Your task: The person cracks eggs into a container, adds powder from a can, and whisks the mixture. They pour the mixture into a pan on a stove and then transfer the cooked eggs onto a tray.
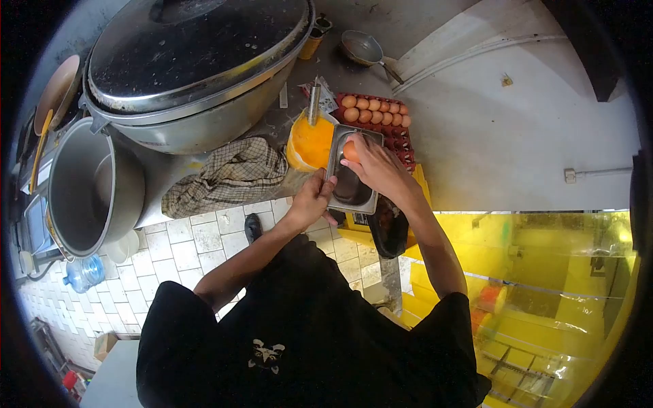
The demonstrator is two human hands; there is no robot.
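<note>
A brown egg (351,151) is pinched in the fingers of my right hand (375,163), over a rectangular metal pan (371,202). My left hand (311,198) grips the pan's near left edge. What lies inside the pan is dark and hard to make out. Just left of the pan stands a tub of orange-yellow liquid (311,141), with a metal-handled tool (314,102) standing in it; its lower end is hidden. Behind the pan, a red egg tray (401,139) holds several brown eggs (376,117) in its far rows, while the nearer cells look bare.
A checked cloth (231,170) lies on the counter at left. Beyond it sits a large lidded pot (204,122), with a deep grey pot (95,183) at far left. A small frying pan (362,47) rests at the back. Yellow crates and a yellow transparent curtain (544,272) stand at right.
</note>
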